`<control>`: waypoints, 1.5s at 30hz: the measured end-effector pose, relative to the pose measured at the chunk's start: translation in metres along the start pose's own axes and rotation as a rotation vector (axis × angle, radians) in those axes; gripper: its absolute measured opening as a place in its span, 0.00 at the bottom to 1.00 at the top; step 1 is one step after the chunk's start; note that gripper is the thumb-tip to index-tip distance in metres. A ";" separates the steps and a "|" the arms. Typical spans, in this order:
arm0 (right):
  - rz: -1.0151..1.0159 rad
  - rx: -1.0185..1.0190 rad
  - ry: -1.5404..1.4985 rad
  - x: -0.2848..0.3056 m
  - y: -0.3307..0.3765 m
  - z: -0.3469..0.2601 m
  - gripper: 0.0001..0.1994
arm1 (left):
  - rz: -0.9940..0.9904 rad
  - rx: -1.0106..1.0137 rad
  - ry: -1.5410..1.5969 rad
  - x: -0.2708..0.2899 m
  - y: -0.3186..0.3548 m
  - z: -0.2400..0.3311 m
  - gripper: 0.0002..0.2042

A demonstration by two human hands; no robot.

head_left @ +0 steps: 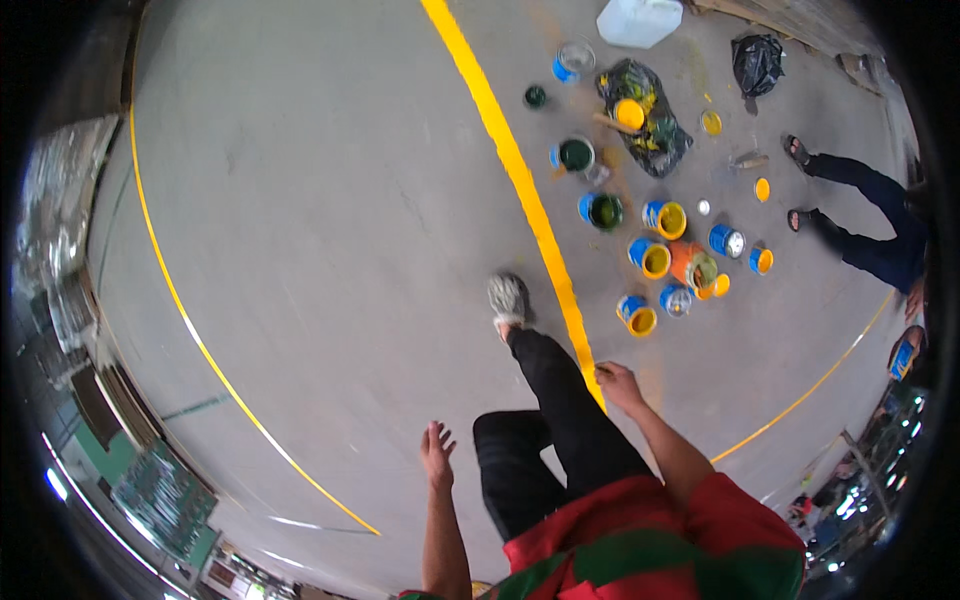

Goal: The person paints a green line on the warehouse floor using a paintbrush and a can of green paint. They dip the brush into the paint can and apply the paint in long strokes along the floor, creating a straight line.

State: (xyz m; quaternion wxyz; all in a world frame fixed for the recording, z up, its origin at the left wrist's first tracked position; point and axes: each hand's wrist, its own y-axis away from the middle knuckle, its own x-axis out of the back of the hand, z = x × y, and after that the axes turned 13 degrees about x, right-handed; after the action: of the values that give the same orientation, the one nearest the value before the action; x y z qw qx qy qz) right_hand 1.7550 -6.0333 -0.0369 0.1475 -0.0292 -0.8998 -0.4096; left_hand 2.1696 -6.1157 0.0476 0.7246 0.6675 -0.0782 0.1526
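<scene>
Paint can (637, 314), blue and yellow, on the floor (310, 300) ahead of the right hand (620, 388) (loosely curled; whether it holds anything cannot be told). Left hand (437, 456): open, empty. Steps are best placed clear of the can's rim.

the grey floor (300, 250) is bearing a yellow stripe (522, 180); paint cans (655, 262) are standing right, a white jug (640, 22) is sitting far right.

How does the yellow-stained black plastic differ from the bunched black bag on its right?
The yellow-stained black plastic lies spread out; the bunched black bag is gathered compactly. The plastic looks larger than the bag. A yellow container sits on the plastic, none on the bag. Both are black and lie on the floor.
</scene>
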 end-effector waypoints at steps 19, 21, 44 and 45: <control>0.840 -0.257 -1.517 -0.016 -0.457 -0.130 0.22 | -0.758 -1.477 -1.759 -0.561 -0.262 0.438 0.43; 0.912 -0.233 -1.491 -0.019 -0.472 -0.122 0.21 | -0.834 -1.501 -1.759 -0.601 -0.282 0.426 0.51; 1.235 0.321 0.032 0.060 -0.389 -0.107 0.08 | -1.169 -1.403 -1.353 -0.650 -0.296 0.367 0.57; 1.258 0.323 0.056 0.060 -0.376 -0.114 0.08 | -1.132 -1.401 -1.369 -0.641 -0.285 0.368 0.57</control>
State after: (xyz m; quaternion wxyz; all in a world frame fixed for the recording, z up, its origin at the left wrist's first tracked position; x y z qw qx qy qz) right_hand 1.6596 -6.3713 -0.2223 0.3851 -0.5175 -0.7569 -0.1051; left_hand 1.6922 -6.5732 -0.3889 0.7087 -0.0031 -0.2134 -0.6725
